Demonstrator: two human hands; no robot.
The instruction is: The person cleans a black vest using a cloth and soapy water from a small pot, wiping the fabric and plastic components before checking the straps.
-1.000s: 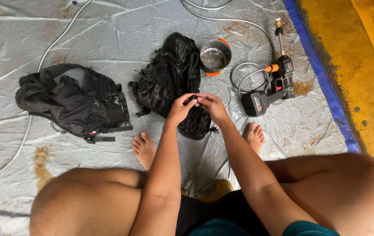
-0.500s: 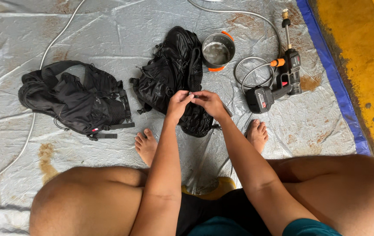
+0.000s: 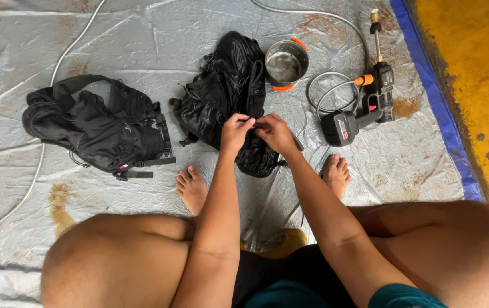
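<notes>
Two black backpacks, one under both hands

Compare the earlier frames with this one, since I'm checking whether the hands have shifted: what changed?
Hardly anything. The left hand and right hand stay together, pinching a small part on the middle black backpack; only the view drifts slightly. The other backpack, pot and spray gun lie unmoved.

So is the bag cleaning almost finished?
Looks early. Done: the spray gun, its hose and a small pot of water are laid out on the grey tarp. In hand: the left hand and right hand pinch something small on the middle black backpack. Left: the other black backpack lies untouched.
</notes>
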